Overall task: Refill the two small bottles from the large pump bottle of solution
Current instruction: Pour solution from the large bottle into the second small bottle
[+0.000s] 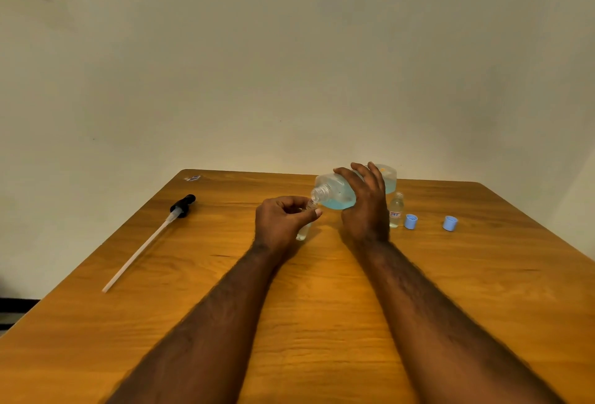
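At far middle of wooden table (322, 307), large bottle (335, 194) was gripped by right hand (365, 207), tipped on side, open neck pointed left. First small bottle (304, 231) was pinched near mouth by left hand (281, 220), mouth held just under that neck. Second small bottle (396, 210) was stood upright, uncapped, just right of right hand. Blue cap (410, 221) was set beside it, other blue cap (450, 223) farther right. Pump head with tube (151, 239) was laid well apart at left.
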